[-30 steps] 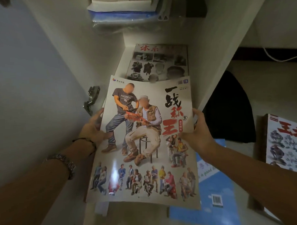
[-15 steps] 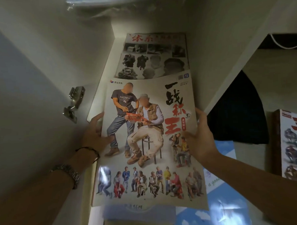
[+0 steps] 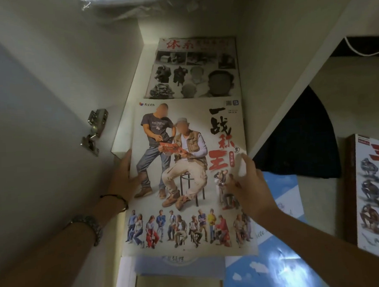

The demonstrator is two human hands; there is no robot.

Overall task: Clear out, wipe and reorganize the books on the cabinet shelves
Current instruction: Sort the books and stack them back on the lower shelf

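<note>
Left hand (image 3: pixel 123 181) gripped colour book (image 3: pixel 185 176) edge; right hand (image 3: pixel 249 188) open, fingers flat on cover. Risk: book overhung shelf (image 3: pixel 121 144) toward wrists, could slide off.

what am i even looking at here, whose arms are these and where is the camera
There is no machine here. The arms belong to a person, and the one camera sits on that person's head, looking forward and down, so you see what they see.

They face an open white cabinet. On the shelf lies a big colour book whose cover shows two men, one on a stool. Its near end sticks out past the shelf's front edge. Behind it, deeper in, lies a black-and-white book with red lettering.

The left hand holds the colour book's left edge, thumb on the cover. The right hand is over the right side with fingers spread; whether it touches is hard to tell.

Below are blue booklets, and another book stands at the far right. The metal part on the left is a door hinge.
</note>
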